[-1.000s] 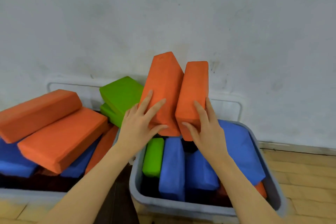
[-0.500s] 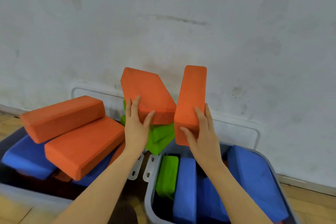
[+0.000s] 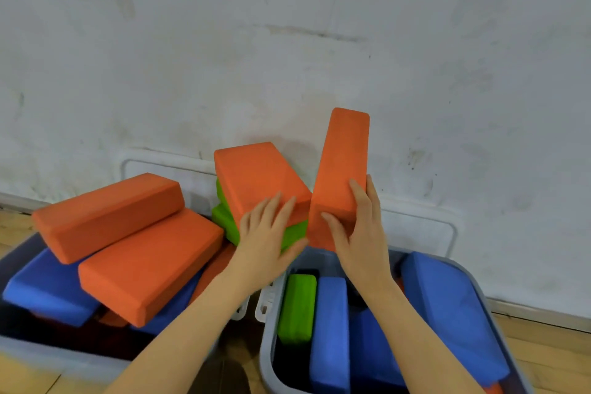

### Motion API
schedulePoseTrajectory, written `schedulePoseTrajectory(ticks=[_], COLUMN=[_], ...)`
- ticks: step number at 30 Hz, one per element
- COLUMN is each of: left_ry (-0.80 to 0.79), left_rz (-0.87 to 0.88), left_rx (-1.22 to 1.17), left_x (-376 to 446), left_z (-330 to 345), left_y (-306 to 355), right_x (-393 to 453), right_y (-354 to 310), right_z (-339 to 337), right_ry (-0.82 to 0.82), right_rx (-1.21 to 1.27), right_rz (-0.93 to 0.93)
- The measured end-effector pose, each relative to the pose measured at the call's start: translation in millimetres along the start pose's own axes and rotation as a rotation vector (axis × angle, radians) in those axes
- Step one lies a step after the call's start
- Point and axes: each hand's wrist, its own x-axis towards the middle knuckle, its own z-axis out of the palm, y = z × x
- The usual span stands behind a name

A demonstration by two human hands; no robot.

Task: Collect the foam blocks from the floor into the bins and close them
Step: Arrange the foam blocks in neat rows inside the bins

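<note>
Bright, even, soft light; faint shadows, slight blur, wide-angle bending at edges.

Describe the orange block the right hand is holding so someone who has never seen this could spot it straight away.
Start at the grey bin on the right, which holds blue and green blocks. Above its far rim, against the white wall, the right hand grips an orange foam block. It is the only orange block standing upright on end; the others lie flat or tilted over the left bin.

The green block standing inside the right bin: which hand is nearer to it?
Left. The left hand rests on an orange block just above and left of the green block. The right hand grips the upright orange block, higher and to its right.
</note>
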Motion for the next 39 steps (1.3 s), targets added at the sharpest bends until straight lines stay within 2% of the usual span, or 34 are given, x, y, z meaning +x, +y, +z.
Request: schedulePoseTrajectory(ticks=[2, 4, 7, 10, 12, 15, 21, 24, 28, 31, 34, 36, 39], left_ry=[-0.027, -0.001, 0.043, 0.067, 0.151, 0.268, 0.344, 0.366, 0.39, 0.403, 0.334, 0.302, 0.303], left_rz=[0.051, 0.013, -0.022, -0.026, -0.033, -0.044, -0.068, -0.106, -0.144, -0.167, -0.176, -0.17, -0.187], left_rx=[-0.066, -0.175, -0.35, -0.644, -0.687, -0.551, -0.198, -0.107, -0.043, -0.019, 0.059, 0.163, 0.33], left_x=[7.0, 17.3, 30.7, 38.1, 41.7, 45.9, 38.5, 29.6, 25.1, 33.9, 43.3, 46.0, 43.3], left_z=[4.8, 8.0, 6.6, 1.9, -2.7, -14.3, -46.8, -58.8, -57.5, -51.4, -41.6, -38.6, -37.9], left_y=[18.6, 37.3, 58.0, 69.5, 72.0, 61.4, 11.1, -14.2, -42.5, -47.9, -46.1, -47.9, -45.3], right_x=[7.2, 14.7, 21.7, 26.7, 31.7, 35.2, 40.1, 45.3, 50.2, 59.0, 63.6, 60.8, 57.3], right_y=[-2.3, 0.4, 5.7, 9.7, 13.0, 18.8, 6.6, -2.9, -14.2, -8.1, 5.7, 14.1, 18.0], right_z=[-12.0, -25.5, -44.5, -53.3, -52.4, -41.9, 4.4, 35.3, 71.1, 87.6, 93.3, 92.3, 84.6], right_ry=[0.058, 0.145, 0.197, 0.225, 0.231, 0.185, 0.043, 0.023, -0.036, -0.026, -0.113, -0.196, -0.235], right_rx=[0.015, 0.064, 0.187, 0.238, 0.263, 0.284, 0.324, 0.263, 0.297, 0.114, -0.132, -0.214, -0.246], right_rz=[-0.045, -0.086, -0.037, -0.012, 0.022, 0.121, 0.106, 0.041, 0.055, -0.011, 0.083, 0.113, 0.084])
